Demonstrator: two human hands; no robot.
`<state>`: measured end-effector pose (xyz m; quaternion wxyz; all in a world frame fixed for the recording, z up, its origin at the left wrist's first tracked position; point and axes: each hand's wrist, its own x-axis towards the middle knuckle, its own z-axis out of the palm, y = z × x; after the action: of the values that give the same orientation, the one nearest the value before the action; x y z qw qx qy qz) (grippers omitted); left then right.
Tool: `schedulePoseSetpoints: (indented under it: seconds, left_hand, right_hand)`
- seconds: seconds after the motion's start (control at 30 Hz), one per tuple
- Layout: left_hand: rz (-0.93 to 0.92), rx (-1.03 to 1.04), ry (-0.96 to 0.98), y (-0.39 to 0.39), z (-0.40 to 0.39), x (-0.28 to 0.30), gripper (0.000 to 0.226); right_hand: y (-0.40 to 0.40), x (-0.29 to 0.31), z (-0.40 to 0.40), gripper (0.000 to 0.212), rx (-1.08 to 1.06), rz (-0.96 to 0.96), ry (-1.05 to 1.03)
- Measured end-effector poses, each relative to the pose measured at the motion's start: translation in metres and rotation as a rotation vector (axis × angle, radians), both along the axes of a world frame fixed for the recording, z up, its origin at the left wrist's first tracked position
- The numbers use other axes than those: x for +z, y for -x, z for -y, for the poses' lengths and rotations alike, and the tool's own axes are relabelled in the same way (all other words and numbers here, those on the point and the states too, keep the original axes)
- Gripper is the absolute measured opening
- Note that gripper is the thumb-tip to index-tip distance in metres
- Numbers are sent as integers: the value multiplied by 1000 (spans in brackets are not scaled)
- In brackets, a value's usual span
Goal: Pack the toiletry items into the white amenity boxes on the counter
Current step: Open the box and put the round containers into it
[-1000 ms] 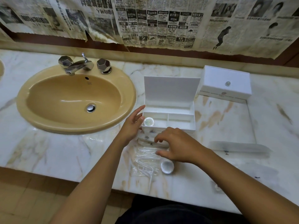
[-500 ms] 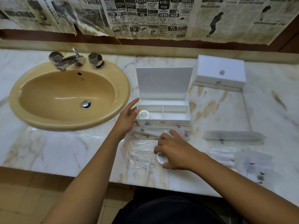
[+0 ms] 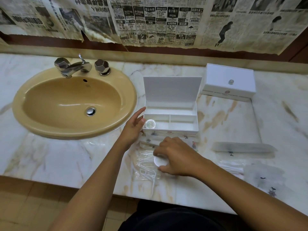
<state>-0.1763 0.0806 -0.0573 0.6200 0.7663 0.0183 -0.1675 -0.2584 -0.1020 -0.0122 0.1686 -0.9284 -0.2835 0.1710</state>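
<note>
The white box [image 3: 170,120] is sitting open on the marble tabletop [image 3: 66,157] just right of the sink [image 3: 73,104], its lid [image 3: 171,91] standing upright at the back. We are seeing a small round jar [image 3: 150,123] lying in the front left compartment. We are resting our left hand [image 3: 133,129] against the box's left front corner, its fingers [image 3: 139,113] straight and relaxed, holding nothing. We are curling our right hand [image 3: 176,155] over a round white cap [image 3: 160,161] in front of the box, its fingers pinching the cap's rim. The cap is lying on clear plastic packets [image 3: 146,167]. A second box [image 3: 229,80], closed, is standing near the wall to the right. More wrapped packets [image 3: 243,147] are lying on the tabletop well to the right of our right hand.
</note>
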Motion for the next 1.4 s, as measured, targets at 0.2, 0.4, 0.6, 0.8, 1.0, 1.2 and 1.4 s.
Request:
schedulePoseSetpoints:
  seconds: [0.2, 0.4, 0.6, 0.8, 1.0, 1.2, 1.4]
  left_hand:
    - [-1, -1, 16, -1, 0, 0, 38]
    - [3, -8, 14, -2, -1, 0, 41]
    - [-10, -13, 37, -4, -1, -3, 42]
    - [-30, -18, 33, -5, -5, -8, 42]
    - [-17, -20, 45, -5, -6, -8, 42]
    - [-12, -20, 33, -5, -5, -6, 41]
    - [-19, -9, 27, -3, -4, -3, 40]
  right_hand:
    - [-52, 26, -8, 38, -335, 64, -58]
    - [-90, 14, -24, 33, -439, 102, 22]
    - [-99, -2, -40, 29, -432, 99, 91]
    - [-99, -5, -40, 34, -437, 87, 91]
    - [-97, -7, -39, 30, -460, 34, 49]
    - [-90, -4, -32, 28, -477, -12, -52]
    - [-64, 19, -16, 31, -338, -15, -152]
